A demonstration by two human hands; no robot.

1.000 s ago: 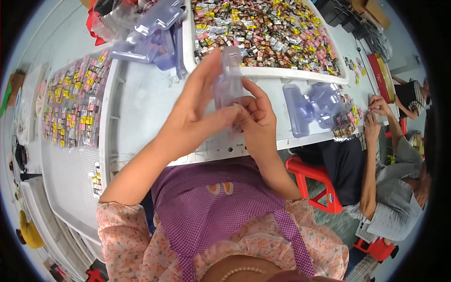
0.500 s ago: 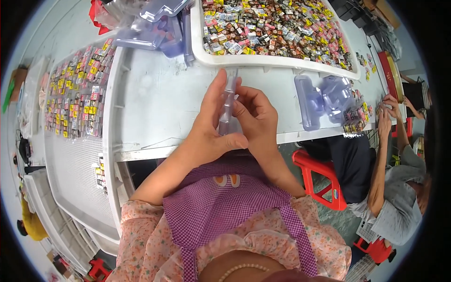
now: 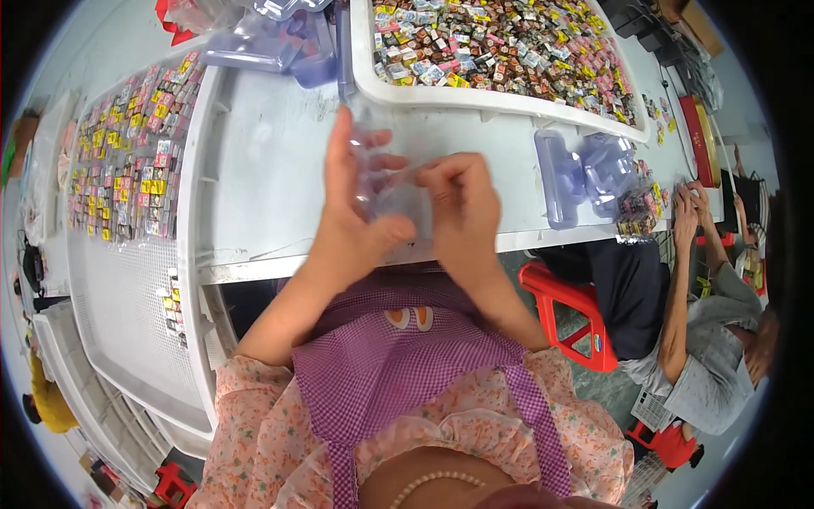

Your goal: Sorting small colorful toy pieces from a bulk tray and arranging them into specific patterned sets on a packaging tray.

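Both hands pinch a thin, clear, glossy plastic blister shell [image 3: 392,188] above the white worktop [image 3: 271,170]: the left hand [image 3: 356,222] closes thumb and fingers around its side, the right hand [image 3: 462,216] grips its edge. Small colourful blocks fill the white tray [image 3: 441,92] behind.

A purple gingham apron [image 3: 407,356] covers a pink floral blouse [image 3: 254,424] with frilled sleeves. A pearl necklace [image 3: 432,483] shows below.
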